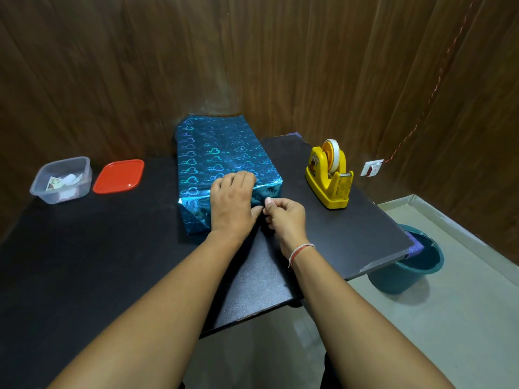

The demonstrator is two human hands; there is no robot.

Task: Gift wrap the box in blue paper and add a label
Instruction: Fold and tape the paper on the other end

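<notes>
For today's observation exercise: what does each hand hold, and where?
The left hand presses the wrapped box at its near top edge. The right hand pinches something too small to identify.

One box [222, 161] wrapped in blue paper lies at the tabletop's [84, 262] centre. Two hands [233, 203] meet at its near end. One yellow tape dispenser [328, 175] stands at 3 o'clock. One clear tub [61, 179] and one red lid [118, 176] sit at 9 o'clock. One teal bucket [407, 265] stands on the floor at 4 o'clock.
</notes>
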